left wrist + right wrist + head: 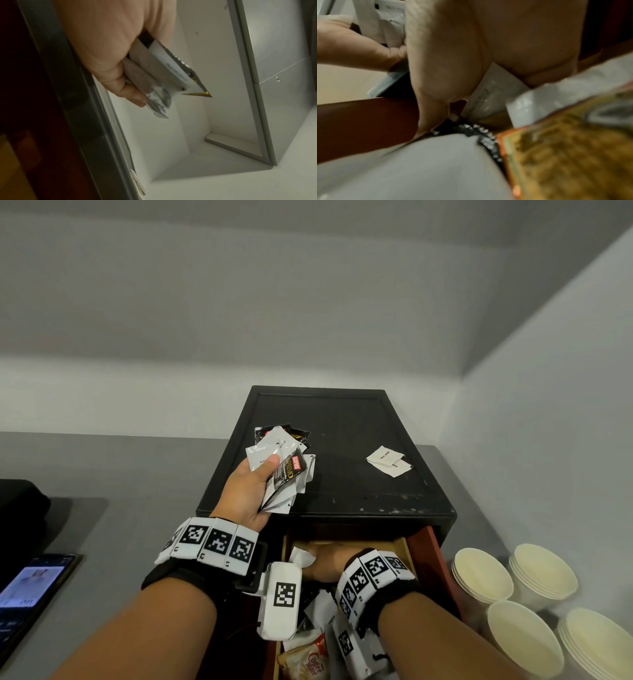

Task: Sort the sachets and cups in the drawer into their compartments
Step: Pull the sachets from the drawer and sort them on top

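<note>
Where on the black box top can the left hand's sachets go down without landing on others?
Bare patches on the box top: the middle strip between the dark sachet pile and the two white sachets, plus the whole back. The left side is crowded under the left hand and its bundle. The drawer is cluttered.

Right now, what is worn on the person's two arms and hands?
Both forearms are bare, without sleeves or gloves. Each wrist carries a black strap with a band of white blocks printed with black square codes. A white box-shaped camera unit, also bearing a code, hangs from the left wrist. The right wrist band looks the same.
</note>
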Demonstrator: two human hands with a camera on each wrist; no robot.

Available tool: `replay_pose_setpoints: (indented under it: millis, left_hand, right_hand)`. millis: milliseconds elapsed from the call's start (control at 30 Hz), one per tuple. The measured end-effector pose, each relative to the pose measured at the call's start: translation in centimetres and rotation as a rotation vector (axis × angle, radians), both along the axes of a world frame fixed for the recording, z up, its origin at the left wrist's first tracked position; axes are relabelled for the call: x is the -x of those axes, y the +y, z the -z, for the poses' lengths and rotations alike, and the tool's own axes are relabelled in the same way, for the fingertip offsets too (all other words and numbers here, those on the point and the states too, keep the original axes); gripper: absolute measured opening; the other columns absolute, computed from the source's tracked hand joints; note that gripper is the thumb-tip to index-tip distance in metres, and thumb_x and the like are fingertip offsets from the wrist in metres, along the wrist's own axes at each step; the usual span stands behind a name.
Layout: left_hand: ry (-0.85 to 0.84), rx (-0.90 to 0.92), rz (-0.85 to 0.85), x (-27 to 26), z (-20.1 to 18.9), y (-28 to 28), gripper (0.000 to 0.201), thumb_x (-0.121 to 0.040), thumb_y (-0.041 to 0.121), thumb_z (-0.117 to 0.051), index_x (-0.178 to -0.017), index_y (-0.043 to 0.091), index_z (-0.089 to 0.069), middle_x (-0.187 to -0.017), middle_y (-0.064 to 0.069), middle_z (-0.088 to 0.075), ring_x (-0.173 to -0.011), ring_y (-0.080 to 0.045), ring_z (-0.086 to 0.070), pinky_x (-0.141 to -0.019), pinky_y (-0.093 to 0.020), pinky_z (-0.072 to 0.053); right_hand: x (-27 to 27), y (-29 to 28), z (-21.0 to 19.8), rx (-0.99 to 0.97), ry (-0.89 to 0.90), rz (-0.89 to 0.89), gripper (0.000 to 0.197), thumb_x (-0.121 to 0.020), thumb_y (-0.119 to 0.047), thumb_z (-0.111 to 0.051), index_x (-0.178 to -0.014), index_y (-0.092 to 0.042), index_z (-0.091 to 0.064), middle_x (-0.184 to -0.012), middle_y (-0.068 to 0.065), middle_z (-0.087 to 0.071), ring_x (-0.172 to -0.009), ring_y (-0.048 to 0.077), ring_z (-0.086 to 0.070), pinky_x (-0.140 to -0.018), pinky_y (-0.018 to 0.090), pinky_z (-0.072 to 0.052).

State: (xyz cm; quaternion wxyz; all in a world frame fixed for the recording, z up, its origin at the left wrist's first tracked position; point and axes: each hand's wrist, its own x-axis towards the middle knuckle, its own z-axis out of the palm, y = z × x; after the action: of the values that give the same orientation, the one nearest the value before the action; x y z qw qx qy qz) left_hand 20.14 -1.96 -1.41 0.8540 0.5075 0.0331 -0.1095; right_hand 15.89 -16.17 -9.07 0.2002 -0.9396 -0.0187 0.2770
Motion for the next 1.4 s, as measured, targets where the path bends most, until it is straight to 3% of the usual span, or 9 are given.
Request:
replay_pose_setpoints:
  millis: [300, 400, 467, 600, 700, 833, 1100, 1267, 1400]
  left_hand:
    - [-0.038, 0.031, 0.040, -0.6, 0.8, 0.1, 0.032, -0.098, 0.016, -0.048, -0.129, 0.014, -0.053, -0.117, -0.016, -0.066, -0.108, -0.036, -0.062, -0.056, -0.027, -0.056]
    - [-0.046, 0.025, 0.048, -1.0, 1.1, 0.2, 0.032, -0.097, 0.017, -0.049, -0.129, 0.015, -0.053, -0.118, -0.017, -0.065, -0.109, -0.036, -0.062, -0.058, -0.028, -0.056]
    - [-0.053, 0.022, 0.059, -1.1, 1.3, 0.3, 0.033, -0.097, 0.018, -0.050, -0.129, 0.016, -0.053, -0.120, -0.016, -0.065, -0.108, -0.034, -0.063, -0.061, -0.029, -0.056]
    - [-0.059, 0.060, 0.066, -1.2, 1.2, 0.2, 0.034, -0.098, 0.016, -0.047, -0.131, 0.013, -0.051, -0.120, -0.017, -0.064, -0.104, -0.030, -0.064, -0.062, -0.029, -0.056]
    - [-0.069, 0.013, 0.048, -1.2, 1.3, 0.2, 0.035, -0.097, 0.018, -0.048, -0.132, 0.015, -0.051, -0.120, -0.014, -0.065, -0.104, -0.028, -0.065, -0.061, -0.028, -0.056]
    - [-0.064, -0.002, 0.047, -1.0, 1.0, 0.2, 0.035, -0.097, 0.019, -0.049, -0.132, 0.017, -0.051, -0.119, -0.013, -0.066, -0.106, -0.029, -0.065, -0.061, -0.028, -0.056]
    - [-0.031, 0.002, 0.026, -0.6, 0.6, 0.1, 0.034, -0.098, 0.017, -0.047, -0.132, 0.015, -0.050, -0.120, -0.015, -0.065, -0.109, -0.030, -0.063, -0.060, -0.028, -0.057]
    - [-0.026, -0.007, 0.002, -0.2, 0.4, -0.1, 0.034, -0.098, 0.017, -0.047, -0.132, 0.015, -0.051, -0.119, -0.015, -0.066, -0.109, -0.031, -0.063, -0.060, -0.029, -0.057]
    - [-0.040, -0.094, -0.032, 0.5, -0.1, -0.3, 0.029, -0.098, 0.017, -0.048, -0.126, 0.014, -0.054, -0.111, -0.012, -0.068, -0.098, -0.027, -0.067, -0.061, -0.031, -0.057]
  right_hand:
    - [1.6, -0.9, -2.1, -0.168, -0.090, -0.014, 0.030, -0.082, -0.015, -0.069, -0.110, -0.009, -0.061, -0.110, 0.012, -0.065, -0.101, 0.026, -0.061, -0.083, 0.032, -0.048]
    - [2.5, -1.7, -3.4, -0.267, -0.161, -0.009, 0.013, -0.080, -0.014, -0.071, -0.085, -0.017, -0.060, -0.085, 0.000, -0.063, -0.075, 0.012, -0.058, -0.061, 0.020, -0.048]
    - [3.5, -2.5, -4.4, -0.284, -0.186, -0.011, 0.020, -0.078, -0.016, -0.074, -0.074, -0.023, -0.055, -0.078, -0.005, -0.059, -0.073, 0.011, -0.056, -0.064, 0.023, -0.047]
    - [6.0, -4.0, -5.6, -0.297, -0.200, 0.004, 0.019, -0.075, -0.021, -0.076, -0.076, -0.026, -0.058, -0.083, -0.006, -0.063, -0.082, 0.012, -0.060, -0.074, 0.027, -0.047]
    - [7.5, -4.6, -6.4, -0.322, -0.209, 0.051, 0.020, -0.076, -0.022, -0.076, -0.091, -0.014, -0.066, -0.094, 0.003, -0.069, -0.090, 0.018, -0.064, -0.080, 0.032, -0.050]
    - [9.4, -5.1, -7.6, -0.351, -0.184, 0.052, 0.028, -0.077, -0.024, -0.074, -0.100, -0.010, -0.067, -0.097, 0.004, -0.069, -0.089, 0.017, -0.064, -0.077, 0.029, -0.049]
    - [10.5, -6.4, -9.3, -0.452, -0.219, 0.202, 0.010, -0.079, -0.026, -0.073, -0.082, -0.018, -0.068, -0.082, -0.003, -0.068, -0.074, 0.007, -0.061, -0.071, 0.024, -0.045]
    - [10.8, -6.2, -8.3, -0.273, -0.106, 0.153, 0.023, -0.078, -0.027, -0.072, -0.065, -0.019, -0.056, -0.063, -0.005, -0.053, -0.057, 0.010, -0.048, -0.055, 0.022, -0.035]
    - [10.5, -5.9, -9.2, -0.488, -0.200, 0.237, 0.011, -0.081, -0.023, -0.071, -0.074, -0.017, -0.064, -0.072, -0.003, -0.064, -0.069, 0.012, -0.060, -0.066, 0.023, -0.044]
